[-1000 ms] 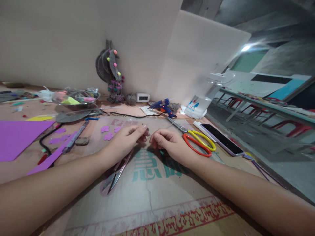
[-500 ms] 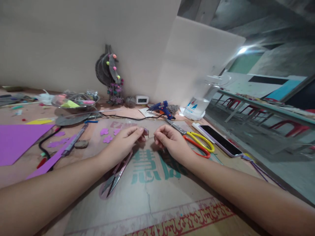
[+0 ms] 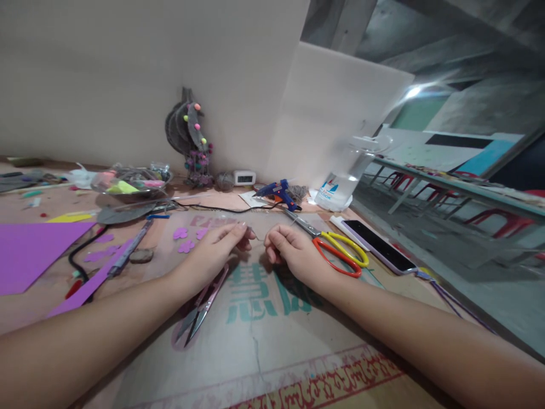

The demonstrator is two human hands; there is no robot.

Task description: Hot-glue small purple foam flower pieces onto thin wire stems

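Observation:
Over the middle of the mat, my left hand pinches a thin dark thread between thumb and forefinger. The thread spans the small gap to my right hand, whose fingers are curled in with the thumb pressed against them; its end there is too fine to make out clearly. Under my left wrist lie pink-handled thread snips, blades toward me. Purple flower cutouts lie just beyond my left hand. Scissors with red and yellow handles rest beside my right wrist.
A blue glue gun, a small white clock and a clear plastic jug stand at the back. A phone lies right. Purple sheet, marker and a bowl of craft bits are left.
The view has tilted slightly, so the background sits a little lower. Both hands stay close together, and the thread between them now stretches toward the right hand.

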